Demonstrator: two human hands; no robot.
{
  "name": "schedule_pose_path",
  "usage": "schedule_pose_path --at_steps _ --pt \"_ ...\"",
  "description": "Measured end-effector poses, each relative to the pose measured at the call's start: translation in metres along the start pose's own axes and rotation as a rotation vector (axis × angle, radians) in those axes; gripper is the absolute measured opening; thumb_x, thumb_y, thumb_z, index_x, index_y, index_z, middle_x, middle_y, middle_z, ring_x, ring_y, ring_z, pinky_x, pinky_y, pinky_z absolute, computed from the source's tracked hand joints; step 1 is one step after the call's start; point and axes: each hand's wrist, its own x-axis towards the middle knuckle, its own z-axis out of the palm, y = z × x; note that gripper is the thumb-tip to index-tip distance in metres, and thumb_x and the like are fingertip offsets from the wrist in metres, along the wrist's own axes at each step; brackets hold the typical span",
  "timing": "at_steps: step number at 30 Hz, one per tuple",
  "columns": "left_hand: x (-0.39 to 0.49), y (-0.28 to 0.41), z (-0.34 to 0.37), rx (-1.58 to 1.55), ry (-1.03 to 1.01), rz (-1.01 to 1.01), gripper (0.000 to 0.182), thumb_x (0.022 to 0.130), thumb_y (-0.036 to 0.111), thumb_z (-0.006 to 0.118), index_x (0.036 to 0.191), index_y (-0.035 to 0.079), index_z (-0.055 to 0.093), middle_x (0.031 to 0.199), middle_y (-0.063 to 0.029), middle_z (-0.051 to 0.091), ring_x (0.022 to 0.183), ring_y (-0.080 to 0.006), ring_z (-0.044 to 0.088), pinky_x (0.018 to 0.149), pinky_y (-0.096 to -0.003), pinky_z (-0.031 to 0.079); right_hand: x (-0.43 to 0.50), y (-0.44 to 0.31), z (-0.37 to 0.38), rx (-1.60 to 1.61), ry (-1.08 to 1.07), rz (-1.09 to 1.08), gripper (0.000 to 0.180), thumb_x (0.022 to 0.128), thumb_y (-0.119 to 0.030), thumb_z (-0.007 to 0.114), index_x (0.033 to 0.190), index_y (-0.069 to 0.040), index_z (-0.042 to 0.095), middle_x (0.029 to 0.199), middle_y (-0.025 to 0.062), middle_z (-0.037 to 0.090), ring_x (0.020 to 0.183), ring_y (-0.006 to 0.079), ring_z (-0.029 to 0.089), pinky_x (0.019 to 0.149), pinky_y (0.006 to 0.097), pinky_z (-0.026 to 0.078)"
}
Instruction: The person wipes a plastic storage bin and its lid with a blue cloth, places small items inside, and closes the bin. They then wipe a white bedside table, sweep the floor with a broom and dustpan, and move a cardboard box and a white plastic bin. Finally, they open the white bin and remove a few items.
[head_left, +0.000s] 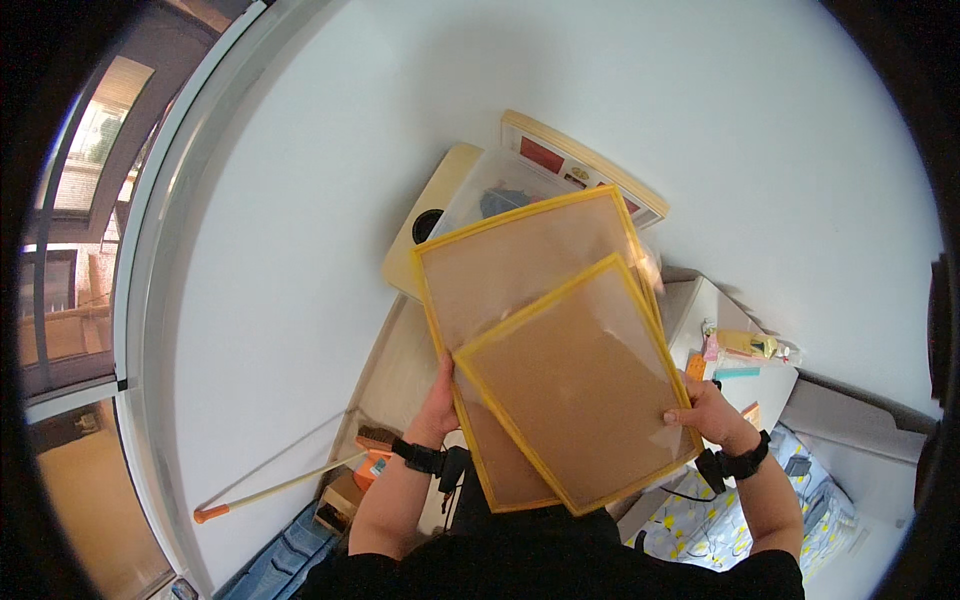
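Two flat rectangular panels with yellow edging and brown faces under a clear, shiny cover are held up before me. The smaller panel lies askew over the larger panel, covering much of its lower right. My left hand grips the panels at their left edges, its fingers mostly hidden behind them. My right hand holds the right edge of the smaller panel, thumb on its front face. Whether it also holds the larger one cannot be told. Each wrist wears a black strap with a small device.
Behind the panels stand a clear plastic bin and a wooden frame against the wall. A white cabinet with bottles is at right, beside patterned bedding. At lower left are a long-handled stick, a cardboard box and blue fabric.
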Motion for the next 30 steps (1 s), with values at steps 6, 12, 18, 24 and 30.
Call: schedule_pose_path --at_steps 6,12,18,24,30 --pt "-0.004 0.008 0.006 0.065 -0.082 0.007 0.073 0.086 0.06 0.039 0.137 0.009 0.03 0.135 -0.0108 0.041 0.119 -0.0255 0.045 0.097 -0.0422 0.04 -0.003 0.005 0.0 -0.04 -0.002 -0.012 0.049 0.076 -0.014 0.07 0.119 0.0 0.053 0.118 0.0038 0.052 0.107 0.0142 0.047 0.094 0.0294 0.036" --pt "-0.007 0.005 0.007 0.111 -0.127 0.009 0.075 0.085 0.062 0.036 0.138 0.01 0.028 0.135 -0.011 0.041 0.12 -0.025 0.044 0.099 -0.0411 0.039 0.002 0.014 0.002 0.201 0.056 0.093 0.042 0.08 -0.01 0.064 0.12 -0.001 0.052 0.107 0.0031 0.06 0.095 0.0113 0.055 0.087 0.0271 0.044" --pt "-0.004 -0.001 0.0 0.151 -0.119 0.025 0.076 0.084 0.063 0.037 0.138 0.01 0.029 0.134 -0.0102 0.042 0.12 -0.0242 0.044 0.098 -0.0389 0.04 0.008 0.017 0.001 0.371 0.055 0.08 0.041 0.081 -0.01 0.064 0.119 -0.001 0.053 0.106 0.0033 0.061 0.093 0.0116 0.057 0.085 0.0263 0.045" --pt "-0.004 -0.002 0.002 0.003 -0.194 -0.012 0.064 0.089 0.052 0.042 0.135 0.009 0.032 0.131 -0.0097 0.045 0.113 -0.0224 0.05 0.094 -0.0383 0.044 0.009 0.015 0.004 0.294 0.051 0.072 0.043 0.08 -0.008 0.065 0.12 -0.003 0.052 0.109 0.0018 0.058 0.098 0.0112 0.053 0.091 0.0269 0.041" --pt "-0.004 -0.001 0.01 0.038 -0.068 -0.029 0.044 0.091 0.035 0.051 0.125 0.008 0.043 0.118 -0.0079 0.053 0.106 -0.0215 0.055 0.088 -0.0392 0.049 0.014 0.019 0.007 0.276 0.075 0.064 0.042 0.081 -0.007 0.063 0.12 -0.001 0.051 0.117 0.0018 0.05 0.107 0.0127 0.047 0.095 0.0272 0.037"
